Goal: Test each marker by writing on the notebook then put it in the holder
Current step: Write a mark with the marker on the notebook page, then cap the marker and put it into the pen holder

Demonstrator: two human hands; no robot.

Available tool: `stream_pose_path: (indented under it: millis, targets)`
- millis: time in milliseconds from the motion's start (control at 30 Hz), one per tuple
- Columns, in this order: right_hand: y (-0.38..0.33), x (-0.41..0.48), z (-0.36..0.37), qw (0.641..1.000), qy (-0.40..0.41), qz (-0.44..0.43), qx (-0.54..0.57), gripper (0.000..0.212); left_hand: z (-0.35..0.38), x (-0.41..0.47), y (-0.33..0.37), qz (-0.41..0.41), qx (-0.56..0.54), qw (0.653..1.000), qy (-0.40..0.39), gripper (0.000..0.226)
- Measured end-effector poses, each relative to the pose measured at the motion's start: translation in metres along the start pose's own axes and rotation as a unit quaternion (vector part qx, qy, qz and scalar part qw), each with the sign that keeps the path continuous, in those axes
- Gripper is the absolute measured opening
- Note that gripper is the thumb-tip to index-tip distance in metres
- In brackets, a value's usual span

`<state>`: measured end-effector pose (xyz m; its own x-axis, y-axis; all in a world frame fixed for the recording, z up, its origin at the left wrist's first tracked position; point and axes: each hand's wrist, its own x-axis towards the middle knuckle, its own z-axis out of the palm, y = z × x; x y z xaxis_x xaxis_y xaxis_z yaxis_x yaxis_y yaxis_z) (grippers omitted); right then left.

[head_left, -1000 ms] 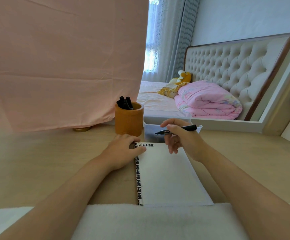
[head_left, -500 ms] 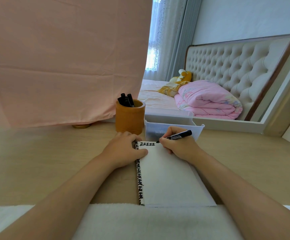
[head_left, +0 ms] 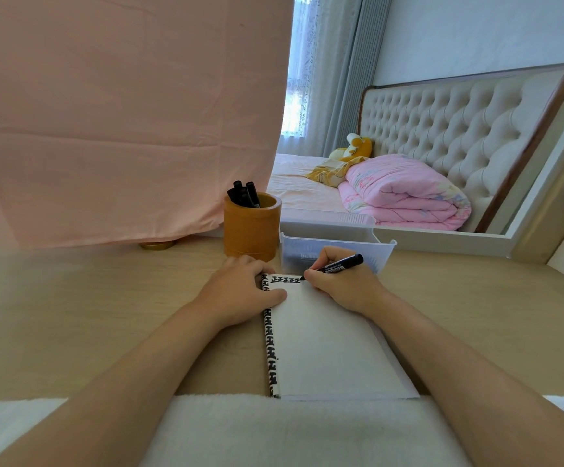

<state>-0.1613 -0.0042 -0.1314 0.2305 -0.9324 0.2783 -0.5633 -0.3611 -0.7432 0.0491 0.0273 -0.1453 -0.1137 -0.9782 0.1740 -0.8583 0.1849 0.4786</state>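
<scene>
The table (head_left: 71,315) is pale matt wood; the notebook (head_left: 324,348) page is matt white paper. The holder (head_left: 252,230) looks smooth and brown, the marker (head_left: 339,264) smooth black plastic, the tray (head_left: 294,254) translucent plastic.

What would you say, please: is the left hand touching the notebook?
Touching. The head view shows the left hand resting on the notebook, thumb flat on the page's upper left corner.

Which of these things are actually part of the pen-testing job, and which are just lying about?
In the job: black marker pen in the right hand, open white notebook, brown cylindrical holder with black markers.
Just lying about: pink hanging cloth, folded pink quilt, yellow plush toy.
</scene>
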Motion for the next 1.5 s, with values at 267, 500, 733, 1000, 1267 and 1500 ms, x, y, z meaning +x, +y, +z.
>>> stream_pose_path:
  millis: [267,500,733,1000,1267,1500]
  targets:
    - [0.0019,0.0006,-0.0002,0.998,0.016,0.015,0.057,0.021,-0.0002,-0.0002,0.0002,0.003,-0.001,1.0,0.0,0.045]
    - [0.0002,0.0003,0.0015,1.0,0.004,-0.004,0.0,0.025,0.0014,0.0009,-0.0015,0.0,0.002,1.0,0.003,0.049]
    - [0.0024,0.0004,0.0006,1.0,0.019,-0.012,0.004,0.025,0.0007,-0.0002,-0.0001,-0.002,0.004,1.0,-0.001,0.052]
    - [0.0022,0.0004,-0.0007,1.0,0.005,-0.026,0.0,0.028,0.0006,-0.0001,0.0003,-0.001,0.003,1.0,-0.001,0.052]
    - [0.003,0.0007,-0.0005,0.999,0.012,-0.03,-0.001,0.024,0.0012,0.0008,-0.0005,-0.001,0.004,1.0,-0.002,0.052]
    - [0.0037,0.0009,-0.0018,0.999,-0.023,-0.039,0.008,0.025,0.0007,0.0,-0.0004,0.0,0.004,1.0,-0.002,0.051]
